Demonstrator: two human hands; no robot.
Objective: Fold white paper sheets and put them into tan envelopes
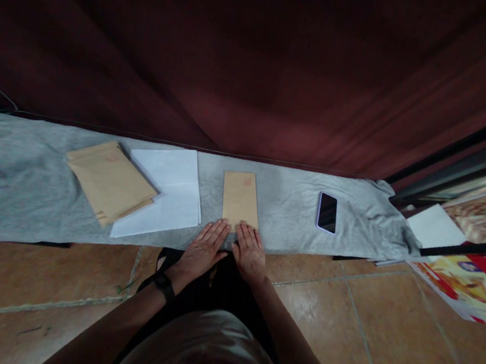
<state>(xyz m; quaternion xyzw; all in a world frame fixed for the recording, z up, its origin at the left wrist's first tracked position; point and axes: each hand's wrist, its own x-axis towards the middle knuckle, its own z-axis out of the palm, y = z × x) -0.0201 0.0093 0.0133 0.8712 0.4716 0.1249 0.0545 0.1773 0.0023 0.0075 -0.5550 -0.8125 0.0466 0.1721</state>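
A brown paper envelope (241, 197) with a small red mark at its upper right lies flat on the grey cloth in front of me. My left hand (205, 247) rests palm down at its lower left corner, fingers stretched out. Beside it, my right hand (250, 251) lies flat over the lower right part of the envelope, fingers extended. The envelope's near edge is partly hidden under my fingertips. To the left are white paper sheets (170, 193), overlapped by a stack of brown envelopes (108, 182).
A smartphone (327, 212) lies on the grey cloth (286, 211) at the right. Dark red fabric (257, 76) hangs behind the narrow covered surface. At the far right are a black metal frame (471, 247), a white card (436, 225) and a colourful printed box (471, 284).
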